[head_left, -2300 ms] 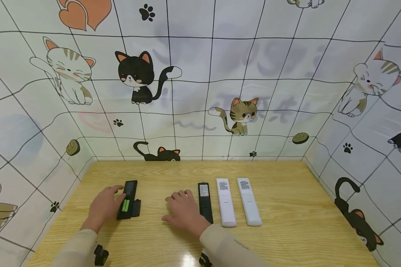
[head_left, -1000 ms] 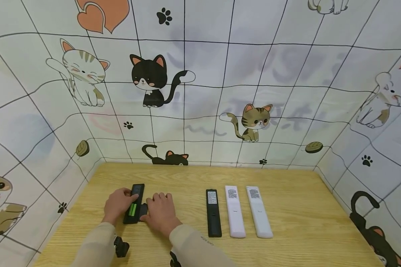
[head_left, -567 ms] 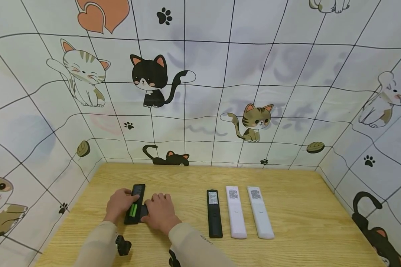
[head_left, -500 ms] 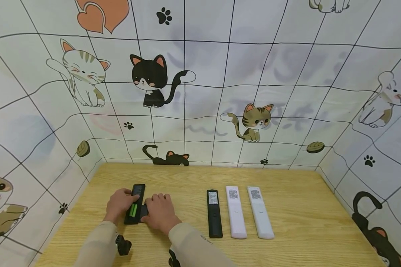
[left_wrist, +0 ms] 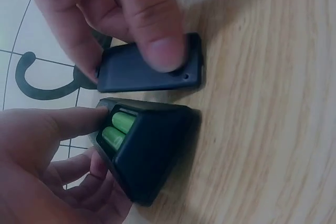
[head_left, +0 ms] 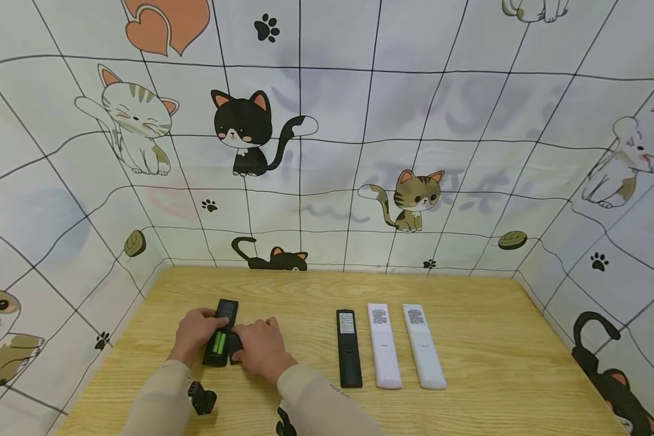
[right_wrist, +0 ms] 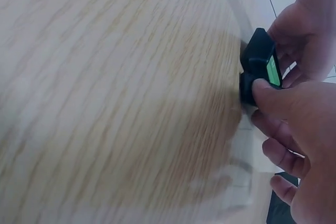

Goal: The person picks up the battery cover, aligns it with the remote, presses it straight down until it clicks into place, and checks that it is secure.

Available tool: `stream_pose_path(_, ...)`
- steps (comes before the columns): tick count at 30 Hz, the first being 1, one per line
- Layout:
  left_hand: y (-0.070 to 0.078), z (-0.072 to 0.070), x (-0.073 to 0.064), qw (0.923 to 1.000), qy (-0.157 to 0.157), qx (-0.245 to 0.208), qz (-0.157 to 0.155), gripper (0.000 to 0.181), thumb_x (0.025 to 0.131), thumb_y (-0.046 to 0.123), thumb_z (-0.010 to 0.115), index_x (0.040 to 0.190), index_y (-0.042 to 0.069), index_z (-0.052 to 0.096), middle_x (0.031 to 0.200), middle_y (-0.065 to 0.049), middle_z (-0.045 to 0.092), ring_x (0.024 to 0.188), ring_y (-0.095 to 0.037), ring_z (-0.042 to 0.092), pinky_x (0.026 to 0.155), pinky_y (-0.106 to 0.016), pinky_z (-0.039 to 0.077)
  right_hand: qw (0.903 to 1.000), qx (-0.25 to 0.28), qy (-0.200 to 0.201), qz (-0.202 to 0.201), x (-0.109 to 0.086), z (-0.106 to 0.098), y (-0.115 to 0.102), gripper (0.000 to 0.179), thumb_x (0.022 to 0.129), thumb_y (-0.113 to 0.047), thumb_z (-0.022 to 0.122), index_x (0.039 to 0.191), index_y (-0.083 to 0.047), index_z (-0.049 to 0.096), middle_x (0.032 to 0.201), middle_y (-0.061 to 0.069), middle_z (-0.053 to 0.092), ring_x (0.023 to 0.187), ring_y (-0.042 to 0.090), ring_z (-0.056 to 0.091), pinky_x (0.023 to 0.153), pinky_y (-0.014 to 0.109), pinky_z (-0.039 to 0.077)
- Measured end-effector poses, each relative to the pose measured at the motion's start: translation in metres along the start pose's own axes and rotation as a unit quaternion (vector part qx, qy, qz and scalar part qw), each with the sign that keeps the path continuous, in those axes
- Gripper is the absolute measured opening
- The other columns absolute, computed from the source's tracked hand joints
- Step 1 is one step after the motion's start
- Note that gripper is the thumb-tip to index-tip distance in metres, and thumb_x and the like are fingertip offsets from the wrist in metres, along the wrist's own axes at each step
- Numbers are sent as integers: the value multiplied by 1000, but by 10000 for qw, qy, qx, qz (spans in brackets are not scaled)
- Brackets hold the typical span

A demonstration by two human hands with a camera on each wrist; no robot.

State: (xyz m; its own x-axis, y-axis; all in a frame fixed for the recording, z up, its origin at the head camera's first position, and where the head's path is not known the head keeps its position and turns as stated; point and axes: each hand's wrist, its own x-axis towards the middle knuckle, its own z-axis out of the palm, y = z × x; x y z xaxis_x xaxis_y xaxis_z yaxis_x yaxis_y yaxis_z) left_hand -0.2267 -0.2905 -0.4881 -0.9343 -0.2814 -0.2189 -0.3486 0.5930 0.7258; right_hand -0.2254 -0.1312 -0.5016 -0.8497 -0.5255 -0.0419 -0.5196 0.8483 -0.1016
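Observation:
My left hand [head_left: 196, 333] grips a black remote control [head_left: 229, 309] at the table's left, its back side up and its battery compartment uncovered. Two green batteries [left_wrist: 123, 123] lie side by side in that compartment. The thumb of my right hand [head_left: 261, 345] presses on the black battery cover [left_wrist: 128, 72], with the fingers around its far end. In the left wrist view the cover stands just beside the remote, a narrow gap between them. From the head view, part of the cover is hidden behind the right hand.
To the right, a second black remote [head_left: 350, 357], a pinkish-white remote [head_left: 384, 357] and a white remote [head_left: 426, 357] lie back side up in a row on the wooden table [head_left: 496, 351]. Cat-print cloth [head_left: 327, 151] closes off the back and sides.
The right hand has travelled left from beside the second black remote to the battery cover, and its fingers have closed round it. The left hand has come to hold the first remote.

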Motion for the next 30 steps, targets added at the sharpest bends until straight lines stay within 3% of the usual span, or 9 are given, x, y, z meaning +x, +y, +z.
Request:
stream_pose_path(6,0,2,0,9995,-60,-307,-1,52,94,26,61,131,-9,51,122,-32,59,95,-34,64,71,-37,54,9987,303,409,-72,-3,1,9,32,89,-54,60,118,-41,65,102,-24,70,94,7,63,92,32,41)
stream_pose_path(14,10,-3,0,9973,-102,-705,151,54,96,27,60,136,-6,45,128,-32,55,103,-37,64,74,-36,56,9975,176,655,-184,-9,-13,19,35,86,-53,63,118,-39,66,80,-22,70,84,4,62,90,32,43)
stream_pose_path(20,19,-4,-8,9959,-102,-856,261,55,97,25,58,139,-6,42,133,-33,52,111,-41,61,80,-40,57,9960,-66,870,-211,-15,-23,27,31,88,-55,61,116,-42,67,78,-22,69,86,6,63,89,32,42)
stream_pose_path(30,31,10,-19,9913,-264,-1204,452,52,98,23,58,139,-5,42,133,-32,52,107,-35,63,77,-37,57,9934,225,1105,-185,-40,-39,47,28,86,-48,67,112,-37,71,77,-20,70,84,8,61,95,39,42)
